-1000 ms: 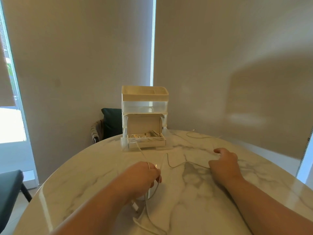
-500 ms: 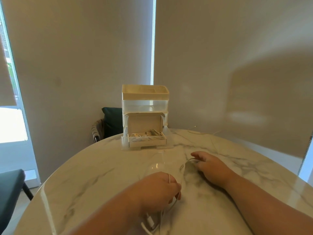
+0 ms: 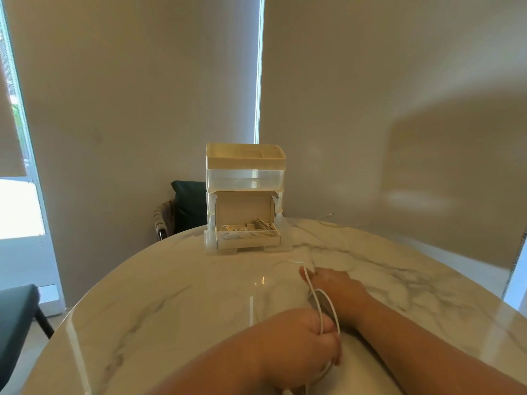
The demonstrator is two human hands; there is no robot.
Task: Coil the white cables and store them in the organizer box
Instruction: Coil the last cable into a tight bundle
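On the head camera I see the left hand point(image 3: 302, 337) clenched round a thin white cable point(image 3: 313, 290); the cable loops up over the fairly straight fingers of the right hand point(image 3: 335, 283), palm down on the round marble table point(image 3: 171, 295); well beyond stands the tiered cream-and-clear plastic organizer box point(image 3: 245, 178); coiled cables point(image 3: 256, 225) lie in its open lower tray.

Round marble table point(image 3: 171, 309), glossy white with grey veining. At centre of far edge: organizer box point(image 3: 245, 178), upright, open cardboard box point(image 3: 242, 209) with cables in its lowest tier. Right of it, along far-right edge: loose cable point(image 3: 339, 224), thin, lying flat; toward near edge, centre: white cable point(image 3: 312, 292), only partly on the surface.
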